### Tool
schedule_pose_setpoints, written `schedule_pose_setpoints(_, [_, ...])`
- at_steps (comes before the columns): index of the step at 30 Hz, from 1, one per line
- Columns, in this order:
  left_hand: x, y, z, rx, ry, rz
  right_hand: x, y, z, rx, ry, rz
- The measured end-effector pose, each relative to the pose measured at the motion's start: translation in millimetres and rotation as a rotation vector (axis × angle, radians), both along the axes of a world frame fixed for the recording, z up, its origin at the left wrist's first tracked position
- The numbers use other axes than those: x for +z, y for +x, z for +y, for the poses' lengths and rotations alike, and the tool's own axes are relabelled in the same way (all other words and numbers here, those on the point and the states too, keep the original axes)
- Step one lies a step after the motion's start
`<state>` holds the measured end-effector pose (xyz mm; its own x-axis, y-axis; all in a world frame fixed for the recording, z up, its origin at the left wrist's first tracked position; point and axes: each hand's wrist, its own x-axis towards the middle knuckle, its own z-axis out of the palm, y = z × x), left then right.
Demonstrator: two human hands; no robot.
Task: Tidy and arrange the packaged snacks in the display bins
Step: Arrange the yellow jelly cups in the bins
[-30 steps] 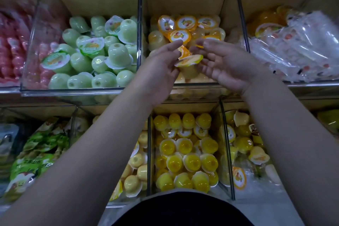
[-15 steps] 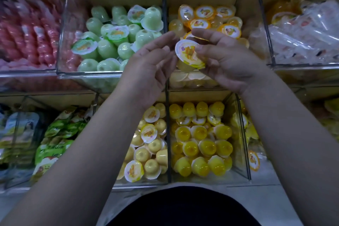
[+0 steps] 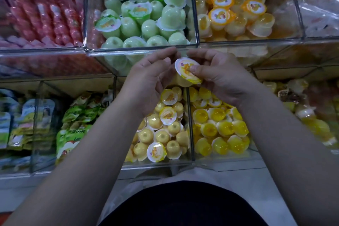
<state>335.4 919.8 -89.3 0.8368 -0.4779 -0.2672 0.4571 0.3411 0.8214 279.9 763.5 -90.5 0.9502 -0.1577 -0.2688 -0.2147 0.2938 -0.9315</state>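
I am pinching a pale yellow jelly cup point(image 3: 187, 69) in my right hand point(image 3: 218, 80), thumb on its printed lid, above the near bin point(image 3: 157, 165) of similar cups. My left hand point(image 3: 148, 84) is hovering just left of it, fingers loosely curled, holding nothing.

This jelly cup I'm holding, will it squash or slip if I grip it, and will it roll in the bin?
Probably stiff: the jelly cup holds its shape pinched by the right hand. Glossy plastic, maybe slippery. Likely to tip or roll: the binned cups lie every way.
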Motion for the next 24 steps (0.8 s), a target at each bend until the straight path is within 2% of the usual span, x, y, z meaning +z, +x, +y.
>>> schedule_pose_setpoints(10, [-53,-3,27,-0.049,0.125,0.157,-54,-9,36,-0.026,-0.127,0.203])
schedule_pose_setpoints(17, [-83,-6,36,-0.094,0.258,0.190,-93,-9,53,-0.071,-0.437,0.278])
schedule_pose_setpoints(24, [-121,-6,53,-0.122,0.360,0.215,-139,-11,76,-0.032,-0.491,0.356])
